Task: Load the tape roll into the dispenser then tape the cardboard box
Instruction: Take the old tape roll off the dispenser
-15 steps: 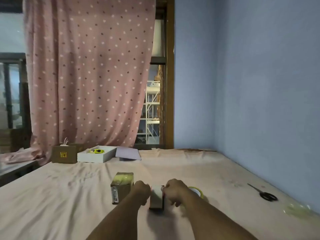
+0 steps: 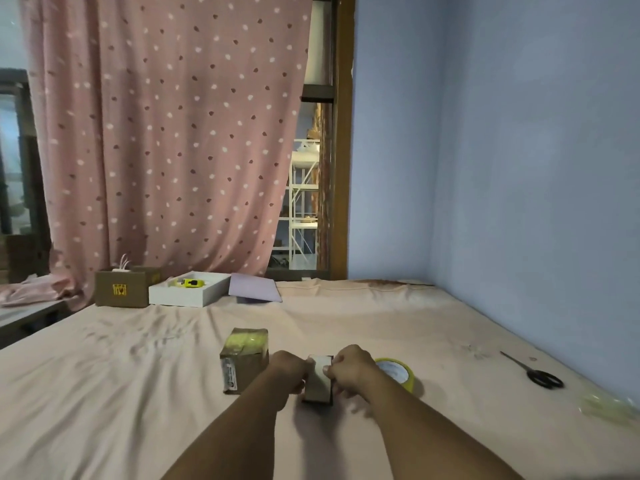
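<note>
Low in the frame's centre, a small cardboard box stands on the pink sheet, apparently not yet taped. The tape roll lies just right of it, unloaded; no dispenser is visible. The left hand and right hand grasp the box's opposite sides, forearms converging.

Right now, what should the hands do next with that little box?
Probably keep the small box steady with the left hand and reach the right hand to the yellow tape roll beside it, since both hands grip the box and the roll lies unused.
</note>
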